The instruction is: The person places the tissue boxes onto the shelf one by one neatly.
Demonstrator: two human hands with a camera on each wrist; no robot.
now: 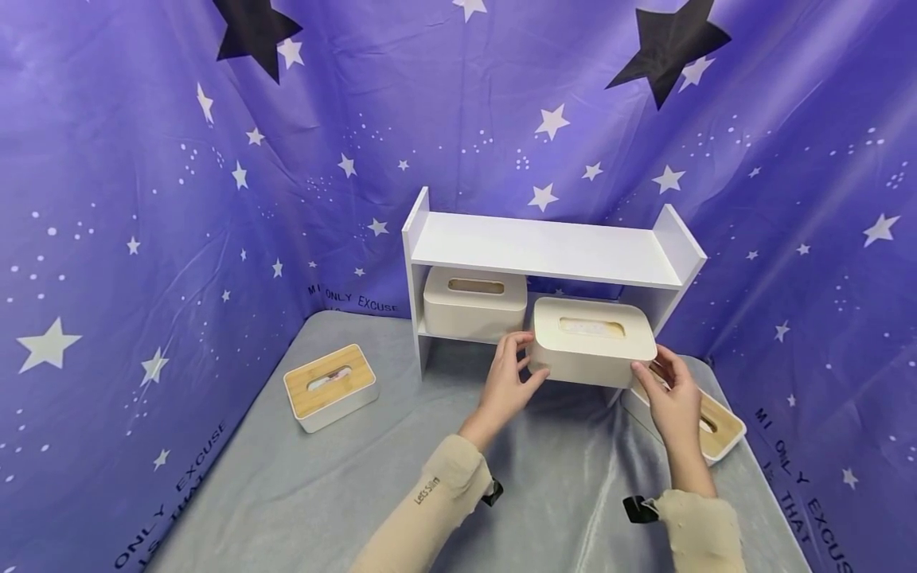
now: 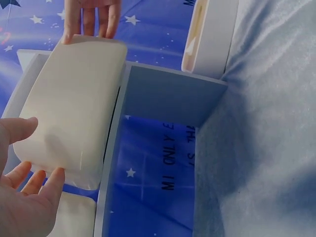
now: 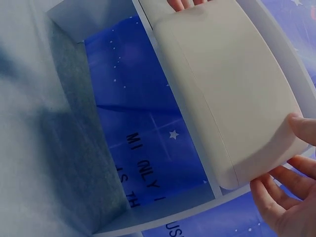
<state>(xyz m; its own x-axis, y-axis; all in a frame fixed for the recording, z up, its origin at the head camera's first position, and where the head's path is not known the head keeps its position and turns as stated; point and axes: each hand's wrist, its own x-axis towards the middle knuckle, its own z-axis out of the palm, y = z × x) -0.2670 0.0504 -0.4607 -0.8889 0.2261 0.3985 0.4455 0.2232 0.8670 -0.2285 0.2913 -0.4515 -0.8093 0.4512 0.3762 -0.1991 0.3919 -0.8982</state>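
Both hands hold a cream tissue box (image 1: 595,354) by its two ends, at the front of the white shelf's lower level. My left hand (image 1: 507,382) grips the left end, thumb on the front face and fingers round the side. At the right end my right hand (image 1: 673,402) grips it the same way, as the right wrist view also shows with that hand (image 3: 291,197). A matching cream tissue box (image 1: 475,306) sits on the left of the same level, partly below the upper board.
The white shelf (image 1: 544,248) stands at the back of the grey cloth-covered table (image 1: 286,509). A wooden-lidded tissue box (image 1: 340,406) lies left of it. Another wooden-lidded tissue box (image 1: 727,430) lies at the right, partly behind my right hand. A purple star-patterned curtain (image 1: 458,143) surrounds the table.
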